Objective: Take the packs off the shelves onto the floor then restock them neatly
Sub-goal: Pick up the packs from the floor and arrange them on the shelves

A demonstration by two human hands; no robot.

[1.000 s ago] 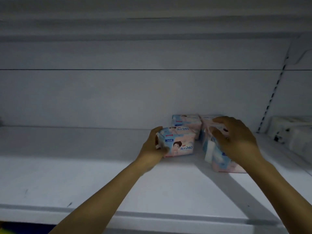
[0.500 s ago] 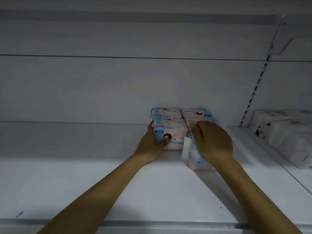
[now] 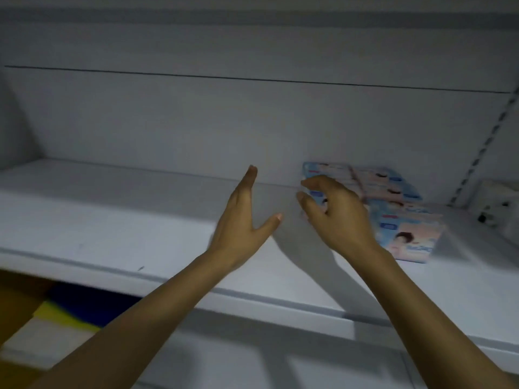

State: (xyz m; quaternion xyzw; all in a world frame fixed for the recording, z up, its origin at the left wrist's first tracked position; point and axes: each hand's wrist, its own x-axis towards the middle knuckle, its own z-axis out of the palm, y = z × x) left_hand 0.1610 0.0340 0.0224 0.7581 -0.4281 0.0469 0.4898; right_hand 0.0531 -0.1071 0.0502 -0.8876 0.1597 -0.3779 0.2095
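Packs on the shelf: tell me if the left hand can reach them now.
Probably not directly. The open left hand is left of the packs, and the right hand hangs between them; it would need to reach around.

A wide white metal shelf [image 3: 112,220] runs across the view, with a raised front lip and a plain white back panel [image 3: 196,122] behind it. Toward its right end, blue-and-pink plastic-wrapped packs [image 3: 404,220] lie directly on it, touching one another, the rear ones close to the panel; blur hides their count. Beyond a slotted upright [image 3: 483,147] at the far right, white wrapped bundles [image 3: 497,203] sit on the neighbouring section.
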